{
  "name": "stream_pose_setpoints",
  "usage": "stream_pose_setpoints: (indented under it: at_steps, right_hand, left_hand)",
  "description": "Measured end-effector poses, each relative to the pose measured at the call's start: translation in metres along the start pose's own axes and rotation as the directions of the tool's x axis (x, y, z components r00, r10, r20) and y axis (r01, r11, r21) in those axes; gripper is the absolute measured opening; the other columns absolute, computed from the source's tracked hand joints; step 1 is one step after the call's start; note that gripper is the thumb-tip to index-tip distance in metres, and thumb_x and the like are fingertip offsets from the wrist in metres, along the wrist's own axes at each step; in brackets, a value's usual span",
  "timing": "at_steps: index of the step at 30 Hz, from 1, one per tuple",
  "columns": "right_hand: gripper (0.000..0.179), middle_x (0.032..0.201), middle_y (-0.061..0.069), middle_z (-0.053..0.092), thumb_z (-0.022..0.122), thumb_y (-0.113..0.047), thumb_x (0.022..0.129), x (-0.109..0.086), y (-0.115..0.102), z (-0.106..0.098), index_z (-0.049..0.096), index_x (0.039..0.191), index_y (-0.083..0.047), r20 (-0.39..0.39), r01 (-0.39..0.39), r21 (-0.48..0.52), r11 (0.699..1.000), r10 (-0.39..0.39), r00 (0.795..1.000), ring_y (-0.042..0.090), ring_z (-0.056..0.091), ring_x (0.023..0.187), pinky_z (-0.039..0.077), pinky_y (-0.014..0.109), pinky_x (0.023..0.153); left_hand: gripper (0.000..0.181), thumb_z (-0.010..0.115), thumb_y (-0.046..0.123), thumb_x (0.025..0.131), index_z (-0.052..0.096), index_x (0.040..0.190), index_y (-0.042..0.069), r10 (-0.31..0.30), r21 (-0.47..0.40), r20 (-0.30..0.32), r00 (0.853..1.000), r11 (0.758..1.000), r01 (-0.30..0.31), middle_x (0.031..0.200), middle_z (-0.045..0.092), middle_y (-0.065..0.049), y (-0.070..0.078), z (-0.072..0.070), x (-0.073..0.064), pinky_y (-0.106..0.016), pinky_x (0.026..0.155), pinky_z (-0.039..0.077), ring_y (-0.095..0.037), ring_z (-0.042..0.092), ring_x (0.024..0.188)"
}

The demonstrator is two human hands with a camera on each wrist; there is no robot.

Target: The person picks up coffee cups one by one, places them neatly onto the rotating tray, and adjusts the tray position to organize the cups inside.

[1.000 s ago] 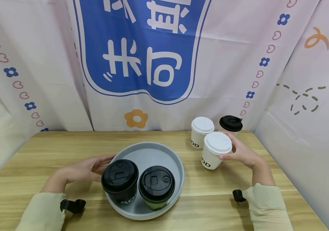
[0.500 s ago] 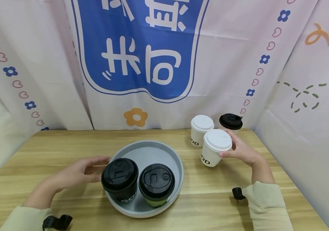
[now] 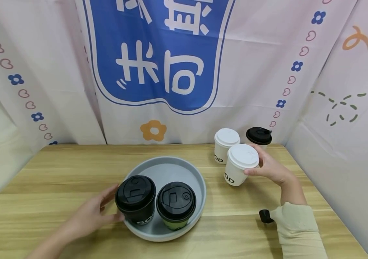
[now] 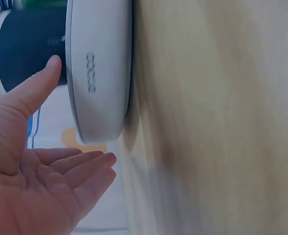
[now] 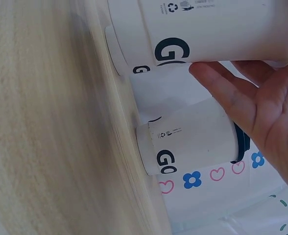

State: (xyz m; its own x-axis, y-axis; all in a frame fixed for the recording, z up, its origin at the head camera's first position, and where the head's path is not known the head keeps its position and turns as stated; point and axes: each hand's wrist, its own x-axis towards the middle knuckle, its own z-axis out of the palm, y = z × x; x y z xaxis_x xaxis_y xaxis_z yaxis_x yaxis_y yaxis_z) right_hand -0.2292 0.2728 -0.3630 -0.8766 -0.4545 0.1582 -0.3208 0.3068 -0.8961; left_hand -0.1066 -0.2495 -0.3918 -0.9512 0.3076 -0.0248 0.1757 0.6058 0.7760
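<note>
My right hand grips a white paper cup with a white lid; in the right wrist view the thumb and fingers curl round the cup. On the left, my left hand is beside the round grey tray, fingers spread and relaxed. Its thumb overlaps the side of a black cup in the left wrist view, while the other fingers extend below the tray wall. On the tray stand the black cup with a black lid and a green cup with a black lid.
Behind the held cup stand another white-lidded cup and a white cup with a black lid. They are close to the printed cloth at the table's back edge. Another cloth wall borders the wooden table on the right.
My left hand first drew back left from the tray, then shifted toward the near side, its thumb now at the black cup's near side. The right hand and its cup stay about where they were.
</note>
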Motion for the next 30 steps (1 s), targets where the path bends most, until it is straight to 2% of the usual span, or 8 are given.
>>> stream_pose_setpoints:
  at_steps: [2,4,9,11,16,24,27,30]
  right_hand:
    - [0.085,0.132,-0.011,0.053,0.078,-0.003,0.079,0.0,0.001,0.0,0.03,0.149,-0.003,0.001,0.0,-0.001,1.0,0.0,1.0,0.002,0.051,0.119,0.038,0.017,0.101]
    - [0.084,0.132,-0.011,0.052,0.077,-0.003,0.08,0.001,0.002,0.0,0.03,0.149,-0.004,0.0,-0.002,-0.004,1.0,0.002,1.0,0.002,0.051,0.118,0.038,0.016,0.1]
    - [0.084,0.133,-0.012,0.052,0.077,-0.003,0.08,0.001,0.003,0.0,0.03,0.149,-0.005,-0.001,-0.009,-0.005,1.0,0.009,1.0,0.002,0.051,0.119,0.039,0.017,0.1]
    - [0.084,0.133,-0.012,0.052,0.077,-0.003,0.08,0.002,0.004,-0.001,0.03,0.149,-0.005,-0.001,-0.008,-0.005,1.0,0.008,1.0,0.002,0.051,0.119,0.039,0.017,0.1]
    - [0.085,0.134,-0.011,0.05,0.077,-0.004,0.08,0.002,0.004,-0.002,0.029,0.15,-0.004,-0.006,-0.011,-0.008,1.0,0.011,1.0,0.002,0.05,0.119,0.039,0.016,0.1]
    - [0.085,0.136,-0.007,0.049,0.077,-0.005,0.081,0.002,0.002,-0.002,0.028,0.151,-0.006,-0.004,-0.023,-0.019,1.0,0.023,1.0,0.002,0.05,0.12,0.04,0.017,0.1]
    - [0.087,0.135,-0.008,0.05,0.077,-0.005,0.081,0.002,0.002,-0.002,0.026,0.152,-0.004,-0.005,-0.024,-0.016,1.0,0.024,1.0,0.002,0.05,0.12,0.04,0.016,0.1]
    - [0.089,0.135,-0.009,0.05,0.077,-0.005,0.081,0.002,0.002,-0.002,0.024,0.152,-0.001,-0.006,-0.028,-0.017,0.999,0.028,1.0,0.001,0.05,0.119,0.04,0.015,0.099]
  left_hand:
    - [0.102,0.084,0.031,0.079,0.025,0.155,-0.002,0.029,-0.008,0.001,1.0,1.0,-0.029,0.151,0.039,-0.032,0.001,0.004,-0.002,-0.066,0.1,0.045,-0.056,0.04,0.134]
    - [0.102,0.085,0.035,0.077,0.027,0.155,0.003,0.069,-0.007,-0.009,0.998,0.998,-0.069,0.152,0.041,-0.027,0.0,0.007,-0.004,-0.051,0.107,0.047,-0.049,0.041,0.136]
    - [0.1,0.086,0.038,0.074,0.033,0.154,0.009,0.151,0.009,-0.055,0.987,0.989,-0.151,0.152,0.046,-0.018,-0.004,0.013,-0.006,-0.009,0.105,0.033,-0.004,0.04,0.138]
    - [0.101,0.087,0.037,0.074,0.032,0.154,0.009,0.164,0.015,-0.062,0.985,0.986,-0.163,0.152,0.046,-0.019,-0.005,0.013,-0.005,-0.014,0.108,0.036,-0.005,0.041,0.138]
    - [0.108,0.087,0.042,0.072,0.028,0.156,0.009,0.153,0.071,-0.067,0.986,0.986,-0.148,0.153,0.046,-0.017,-0.005,0.013,-0.003,-0.021,0.109,0.04,-0.042,0.042,0.137]
    - [0.11,0.086,0.04,0.074,0.023,0.157,0.004,0.149,0.036,-0.015,0.989,0.988,-0.148,0.156,0.038,-0.022,-0.008,0.008,0.002,-0.029,0.11,0.04,-0.046,0.037,0.14]
    - [0.108,0.086,0.036,0.075,0.024,0.156,0.003,0.156,-0.01,0.009,0.988,0.988,-0.156,0.156,0.037,-0.024,-0.012,0.005,0.005,-0.019,0.109,0.037,-0.039,0.038,0.142]
    - [0.104,0.086,0.033,0.076,0.026,0.156,0.003,0.186,-0.065,0.036,0.982,0.981,-0.183,0.156,0.037,-0.024,-0.016,0.002,0.008,-0.009,0.106,0.032,-0.009,0.038,0.142]
